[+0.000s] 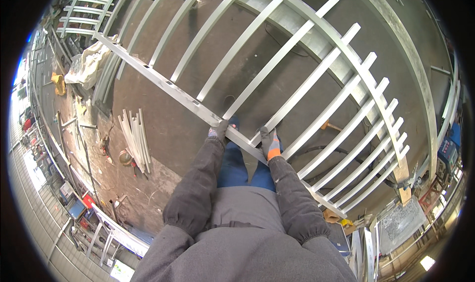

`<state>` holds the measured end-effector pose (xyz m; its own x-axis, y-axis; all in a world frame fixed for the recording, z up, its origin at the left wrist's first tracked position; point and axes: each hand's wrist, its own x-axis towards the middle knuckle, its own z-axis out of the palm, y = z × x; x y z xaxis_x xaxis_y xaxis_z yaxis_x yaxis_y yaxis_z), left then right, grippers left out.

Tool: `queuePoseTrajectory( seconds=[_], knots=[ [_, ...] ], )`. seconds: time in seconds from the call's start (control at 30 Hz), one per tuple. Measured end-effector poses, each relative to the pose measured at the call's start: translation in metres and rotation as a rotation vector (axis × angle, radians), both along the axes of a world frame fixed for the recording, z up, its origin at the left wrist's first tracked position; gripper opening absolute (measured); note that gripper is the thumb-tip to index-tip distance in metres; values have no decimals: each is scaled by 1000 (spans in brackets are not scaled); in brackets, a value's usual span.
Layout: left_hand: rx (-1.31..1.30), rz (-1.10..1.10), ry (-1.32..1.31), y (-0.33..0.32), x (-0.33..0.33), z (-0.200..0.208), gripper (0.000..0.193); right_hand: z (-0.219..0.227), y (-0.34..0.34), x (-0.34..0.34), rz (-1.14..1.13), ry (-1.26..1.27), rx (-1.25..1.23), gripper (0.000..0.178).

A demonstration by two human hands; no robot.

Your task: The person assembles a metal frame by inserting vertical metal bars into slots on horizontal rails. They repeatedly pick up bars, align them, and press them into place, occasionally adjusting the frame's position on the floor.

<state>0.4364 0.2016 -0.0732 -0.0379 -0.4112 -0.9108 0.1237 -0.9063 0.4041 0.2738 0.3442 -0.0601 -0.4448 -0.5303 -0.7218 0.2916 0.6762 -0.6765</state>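
Note:
A long pale metal rail with slots along its side runs in front of my legs. Several straight metal bars reach from near it to a far cross rail. My left hand, in a dark glove, is closed around the slotted rail, close to where one bar's near end meets it. To its right, my gloved right hand, with an orange cuff, grips the near end of another bar at the rail. Left of my hands, some bar ends stand slightly apart from the rail, beside its slots.
Loose metal strips lie on the floor at the left, beside an angle grinder. A hammer and a dark hose are beneath the bars on the right. A wide metal beam curves along the far right.

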Motion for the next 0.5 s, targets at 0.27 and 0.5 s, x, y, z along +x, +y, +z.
queuePoseTrajectory(
  seconds=[0.27, 0.5],
  knots=[
    [18, 10, 45, 3, 9, -16, 37, -6, 1, 3, -53, -3, -68, 54],
    [5, 17, 62, 3, 7, -14, 34, 8, -2, -1, 31, 64, -29, 61]
  ],
)
